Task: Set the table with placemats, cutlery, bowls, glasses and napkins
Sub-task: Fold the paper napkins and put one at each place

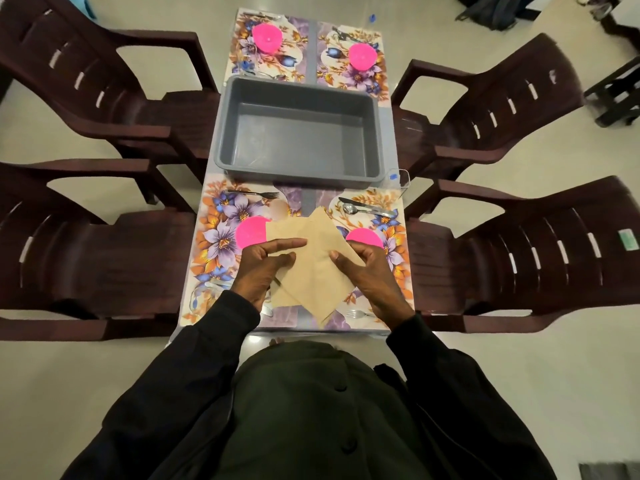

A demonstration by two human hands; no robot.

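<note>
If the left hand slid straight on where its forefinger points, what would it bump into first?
Probably the right hand, which holds the same beige napkins just across from it; the near-right pink bowl lies beyond, though depth is unclear.

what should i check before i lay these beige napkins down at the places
1. Beige paper napkins gripped by left hand and right hand: ok.
2. Napkins separated into single sheets: not ok, they overlap.
3. Pink plastic bowls on all four floral placemats: ok.
4. Steel fork lying on the near left mat: ok.
5. Grey plastic tub emptied: ok.
</note>
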